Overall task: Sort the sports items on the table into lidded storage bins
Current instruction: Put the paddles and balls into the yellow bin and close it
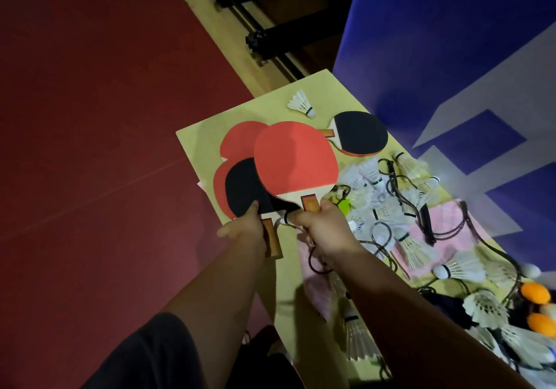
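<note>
head: paddles (pixel 296 160) in both hands (pixel 246 226) (pixel 325 223)

Dark short sleeve (pixel 156 352) on L upper arm, forearms (pixel 216 292) were bare down to L grip (pixel 249 226) and R grip (pixel 325 226), dark clothing (pixel 270 367) below.

Left hand (pixel 246 226) grips black-faced paddle (pixel 240 187) at its handle. Right hand (pixel 325 223) grips red-faced paddle (pixel 294 157), overlapping it, over yellow table (pixel 210 129). Lone shuttlecock (pixel 301 103) lies beyond.
</note>
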### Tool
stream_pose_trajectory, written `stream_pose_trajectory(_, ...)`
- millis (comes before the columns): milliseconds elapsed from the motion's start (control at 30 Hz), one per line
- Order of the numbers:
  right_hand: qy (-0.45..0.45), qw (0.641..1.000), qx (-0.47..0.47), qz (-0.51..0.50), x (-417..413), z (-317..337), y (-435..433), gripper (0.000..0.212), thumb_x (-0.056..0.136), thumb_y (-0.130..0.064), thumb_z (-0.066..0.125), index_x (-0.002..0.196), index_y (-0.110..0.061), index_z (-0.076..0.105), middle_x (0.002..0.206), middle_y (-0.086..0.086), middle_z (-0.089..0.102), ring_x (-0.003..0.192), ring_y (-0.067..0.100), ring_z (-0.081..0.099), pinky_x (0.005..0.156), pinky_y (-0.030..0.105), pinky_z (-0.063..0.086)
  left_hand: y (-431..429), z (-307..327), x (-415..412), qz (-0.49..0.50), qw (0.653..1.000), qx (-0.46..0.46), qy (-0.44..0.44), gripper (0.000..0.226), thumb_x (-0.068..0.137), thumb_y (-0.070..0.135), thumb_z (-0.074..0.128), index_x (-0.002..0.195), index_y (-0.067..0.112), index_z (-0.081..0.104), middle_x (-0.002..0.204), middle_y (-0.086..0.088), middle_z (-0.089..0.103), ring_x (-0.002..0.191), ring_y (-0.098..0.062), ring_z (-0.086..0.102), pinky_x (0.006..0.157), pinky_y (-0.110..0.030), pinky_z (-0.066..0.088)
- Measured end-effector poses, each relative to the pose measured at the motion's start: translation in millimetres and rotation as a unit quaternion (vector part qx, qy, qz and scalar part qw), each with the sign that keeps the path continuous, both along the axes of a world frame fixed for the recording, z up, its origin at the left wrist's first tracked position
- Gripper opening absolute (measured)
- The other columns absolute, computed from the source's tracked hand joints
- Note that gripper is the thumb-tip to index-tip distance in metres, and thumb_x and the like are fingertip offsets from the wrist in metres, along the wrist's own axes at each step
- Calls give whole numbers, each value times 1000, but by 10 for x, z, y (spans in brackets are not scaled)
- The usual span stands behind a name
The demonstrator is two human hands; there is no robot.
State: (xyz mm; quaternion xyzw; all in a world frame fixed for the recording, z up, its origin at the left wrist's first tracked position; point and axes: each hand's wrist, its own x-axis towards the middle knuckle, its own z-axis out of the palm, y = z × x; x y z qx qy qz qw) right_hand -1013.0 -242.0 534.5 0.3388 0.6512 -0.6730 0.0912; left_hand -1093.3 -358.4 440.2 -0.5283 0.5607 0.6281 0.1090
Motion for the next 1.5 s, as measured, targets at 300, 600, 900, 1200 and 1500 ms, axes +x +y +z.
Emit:
stream_pose_trajectory(300,14,1000,10,-26,-212,192,-54,26,79,-4,69,79,-14,45,61,5,44,47,18,39,50,29,34,-196,85,-70,-144,971,132,136,46,80,21,78,115,-1,59,99,-16,71,75,-29,70,60,-35,59)
stream_pose_trajectory(600,29,996,40,-74,-815,471,-186,28,83,-12,71,78,-16,43,63,6,47,47,18,40,46,27,33,-460,575,-818,-258,939,176,144,25,89,16,69,106,3,58,67,-9,61,47,-12,59,44,-22,48)
stream_pose_trajectory(900,-8,989,-5,-146,-1404,207,-118,31,88,-31,69,92,-14,43,68,7,37,42,14,31,40,23,26,-478,402,-1609,-307,929,203,31,35,86,20,70,114,-1,63,108,-21,71,97,-39,69,78,-46,58)
stream_pose_trajectory(1200,-54,965,-57,-251,-1817,-8,-42,21,90,-26,63,95,-14,47,65,4,42,46,14,35,43,24,29,-389,91,-1945,-338,936,95,-28,50,74,36,77,112,6,62,100,-12,70,88,-33,68,75,-42,58)
stream_pose_trajectory(1500,-72,942,-68,-321,-1922,-113,76,29,93,-34,59,89,-10,44,58,5,35,42,17,32,42,22,28,-386,251,-1994,-302,948,103,-23,66,64,19,85,114,3,45,94,-22,66,79,-38,68,73,-50,59)
